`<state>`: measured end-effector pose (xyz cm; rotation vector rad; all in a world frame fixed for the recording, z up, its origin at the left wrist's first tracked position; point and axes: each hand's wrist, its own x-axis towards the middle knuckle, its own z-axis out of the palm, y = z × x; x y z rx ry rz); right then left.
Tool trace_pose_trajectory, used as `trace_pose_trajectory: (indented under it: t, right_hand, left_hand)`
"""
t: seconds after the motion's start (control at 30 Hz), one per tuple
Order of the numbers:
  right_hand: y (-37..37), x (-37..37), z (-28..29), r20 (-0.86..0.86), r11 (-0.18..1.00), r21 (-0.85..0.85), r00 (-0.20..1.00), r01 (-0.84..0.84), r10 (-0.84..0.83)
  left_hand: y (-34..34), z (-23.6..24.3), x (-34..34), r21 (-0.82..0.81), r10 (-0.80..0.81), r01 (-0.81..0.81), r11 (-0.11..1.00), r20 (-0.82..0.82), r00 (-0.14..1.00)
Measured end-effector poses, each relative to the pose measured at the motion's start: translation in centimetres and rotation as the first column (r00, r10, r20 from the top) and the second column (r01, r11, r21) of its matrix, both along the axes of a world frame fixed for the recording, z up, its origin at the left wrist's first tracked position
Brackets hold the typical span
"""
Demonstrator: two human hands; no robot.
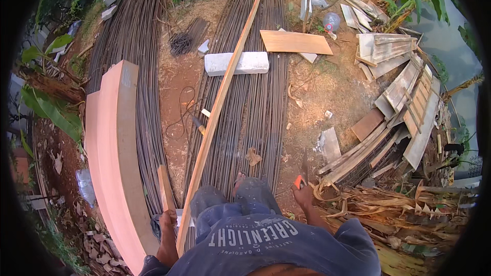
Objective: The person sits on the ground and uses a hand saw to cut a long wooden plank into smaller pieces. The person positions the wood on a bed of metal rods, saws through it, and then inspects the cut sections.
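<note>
Long timber batten point(221, 97): runs lengthwise over a bundle of steel rods point(245, 133), its near end between the left hand and the person's left leg.
Left hand point(168, 219): left of the batten's near end, fingers curled around the lower end of a short wooden strip point(164, 186).
Right hand point(303, 195): well right of the batten, clenched on the orange handle of a handsaw point(305, 166), blade pointing away from the body.
White block point(253, 63): beneath the batten's far half, crosswise.
Reddish-brown board point(296, 43): right of the batten, beyond the block.
Small tool point(198, 124): just left of the batten's middle, kind unclear.
Plywood sheets point(107, 158): stacked left of the batten.
Weathered planks point(401, 97): heaped well right of the batten.
</note>
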<state>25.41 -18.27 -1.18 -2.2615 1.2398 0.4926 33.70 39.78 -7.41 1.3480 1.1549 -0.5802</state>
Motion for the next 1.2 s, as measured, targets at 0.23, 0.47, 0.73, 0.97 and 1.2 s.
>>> trace_pose_trajectory:
  t: [0.23, 0.47, 0.73, 0.97, 1.2]
  right_hand:
    - [-10.2, 5.0, -6.7, 0.215, 0.932, 0.165, 0.91, 0.323, -0.354]
    - [-20.8, 20.4, -5.8, 0.225, 0.772, 0.379, 0.759, 0.51, -0.611]
    - [-33.1, 38.6, 1.6, 0.29, 0.754, 0.476, 0.728, 0.453, -0.621]
    - [-47.5, 55.7, 0.2, 0.333, 0.93, 0.345, 0.91, 0.124, -0.245]
    - [-64.7, 77.5, 0.2, 0.395, 0.834, 0.541, 0.908, -0.108, -0.138]
  left_hand:
    - [-20.6, 2.3, 16.6, 0.233, -0.343, 0.334, 0.913, -0.004, 0.939]
    - [-33.2, -12.8, 36.9, 0.244, -0.538, 0.545, 0.802, -0.102, 0.837]
    - [-52.4, -0.1, 60.8, 0.26, -0.613, 0.64, 0.723, -0.185, 0.768]
    - [-62.2, 4.0, 73.6, 0.395, -0.755, 0.78, 0.486, -0.26, 0.602]
    - [-66.8, -0.5, 73.5, 0.319, -0.486, 0.582, 0.748, -0.334, 0.808]
